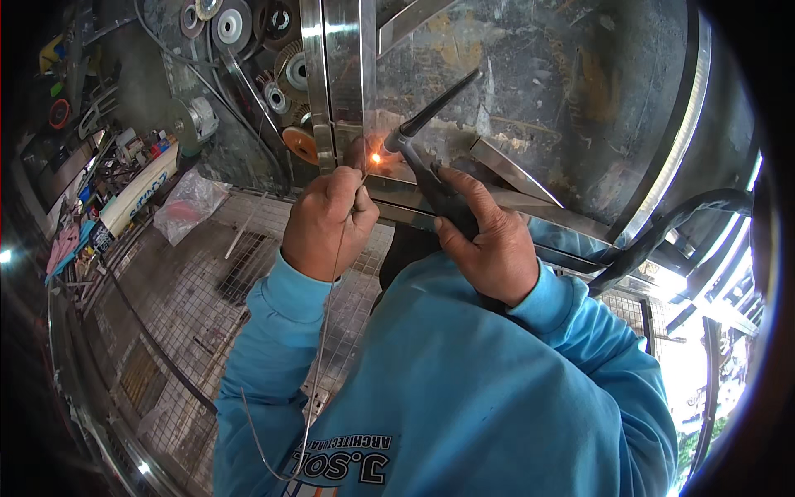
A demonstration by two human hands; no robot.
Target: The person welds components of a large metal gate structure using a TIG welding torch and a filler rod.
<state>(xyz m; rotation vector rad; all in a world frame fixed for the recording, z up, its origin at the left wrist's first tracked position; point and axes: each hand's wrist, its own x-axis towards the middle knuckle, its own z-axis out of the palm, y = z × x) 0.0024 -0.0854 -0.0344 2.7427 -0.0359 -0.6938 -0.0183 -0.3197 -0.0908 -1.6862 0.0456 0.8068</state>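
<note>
My right hand (493, 244) is wrapped round the black handle of a TIG welding torch (439, 186), its long back cap pointing up and right. At the torch's tip, a bright orange glow lights a joint on the shiny square metal tubing (352, 74). Close to that glow, my left hand (331, 219) pinches a thin filler rod (332, 306). The rod trails down past my left sleeve and curves back up in a loop near my shirt front. My fingers hide the rod's upper end in part.
Several grinding discs (232, 27) lie at the upper left of the dark metal bench (538, 74). A short angled metal piece (512, 170) sits right of the torch. At the right runs a thick black cable (646, 240). A clear plastic bag (190, 207) lies left, beside cluttered tools.
</note>
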